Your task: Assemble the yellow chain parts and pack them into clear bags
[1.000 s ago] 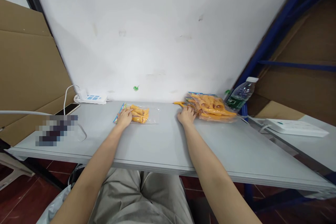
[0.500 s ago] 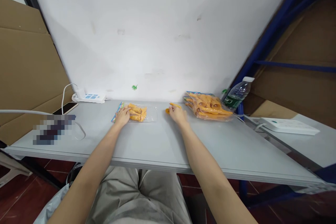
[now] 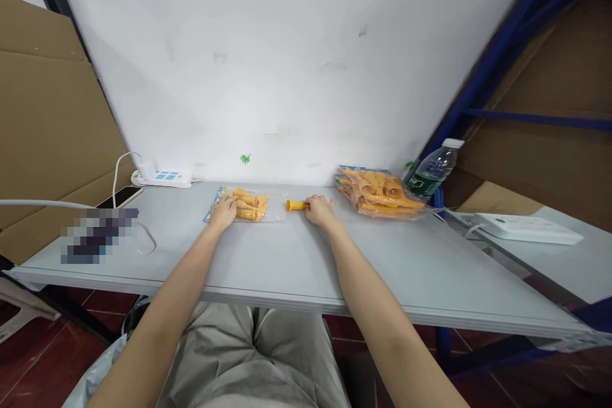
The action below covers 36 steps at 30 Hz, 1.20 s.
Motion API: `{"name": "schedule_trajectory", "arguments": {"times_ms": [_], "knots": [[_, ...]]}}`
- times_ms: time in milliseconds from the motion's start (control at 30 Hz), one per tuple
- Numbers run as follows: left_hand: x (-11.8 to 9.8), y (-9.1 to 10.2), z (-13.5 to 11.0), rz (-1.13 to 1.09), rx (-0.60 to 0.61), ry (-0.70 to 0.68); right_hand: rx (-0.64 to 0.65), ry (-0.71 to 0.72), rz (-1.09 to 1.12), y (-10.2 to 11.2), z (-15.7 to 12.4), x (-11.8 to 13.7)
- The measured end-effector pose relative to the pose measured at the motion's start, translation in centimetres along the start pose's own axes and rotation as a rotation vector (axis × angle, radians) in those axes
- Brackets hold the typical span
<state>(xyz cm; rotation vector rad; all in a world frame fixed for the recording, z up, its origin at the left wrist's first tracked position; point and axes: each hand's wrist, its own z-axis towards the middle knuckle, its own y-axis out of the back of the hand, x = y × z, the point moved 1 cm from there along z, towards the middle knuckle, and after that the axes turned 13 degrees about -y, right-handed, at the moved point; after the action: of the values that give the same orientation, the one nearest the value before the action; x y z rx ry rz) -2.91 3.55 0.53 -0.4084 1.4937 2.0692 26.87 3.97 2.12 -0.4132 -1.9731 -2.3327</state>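
On the grey table lies a clear plastic bag (image 3: 273, 209) with a colourful header strip and several orange plastic pieces inside. My left hand (image 3: 224, 210) holds its left end against the tabletop, fingers curled over the pieces. To the right of the bag, my right hand (image 3: 320, 210) is closed around an orange plastic tube (image 3: 295, 205). The tube's wider, ribbed end points left toward the bag's open-looking end, a short gap away. My right fingers cover the rest of the tube.
Filled bags of orange pieces (image 3: 377, 192) are stacked at the right rear, beside a tilted water bottle (image 3: 435, 169). A white power strip (image 3: 167, 178), phone (image 3: 119, 196) and cables are on the left. Another power strip (image 3: 530, 228) lies far right. A white wall (image 3: 287, 76) rises behind.
My right hand has turned and lowered slightly, so the orange tube now lies level and points left. My left hand and the bag stay in place.
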Motion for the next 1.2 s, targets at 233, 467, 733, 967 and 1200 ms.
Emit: {"name": "schedule_trajectory", "arguments": {"times_ms": [233, 467, 733, 967, 1200], "knots": [[0.8, -0.6, 0.5, -0.093, -0.006, -0.071, -0.019, 0.176, 0.092, 1.9, -1.4, 2.3], [0.2, -0.7, 0.5, -0.139, 0.070, -0.174, 0.077, 0.245, 0.192, 0.9, -2.1, 4.4], [0.0, -0.7, 0.4, -0.206, 0.087, -0.178, 0.119, 0.279, 0.512, -0.2, -1.2, 3.9], [-0.5, -0.4, 0.3, -0.226, 0.102, -0.198, 0.131, 0.188, 0.625, -0.5, -0.9, 3.9], [-0.6, -0.2, 0.2, -0.257, 0.075, -0.165, 0.293, 0.239, 0.751, -0.5, -1.3, 4.1]]}}
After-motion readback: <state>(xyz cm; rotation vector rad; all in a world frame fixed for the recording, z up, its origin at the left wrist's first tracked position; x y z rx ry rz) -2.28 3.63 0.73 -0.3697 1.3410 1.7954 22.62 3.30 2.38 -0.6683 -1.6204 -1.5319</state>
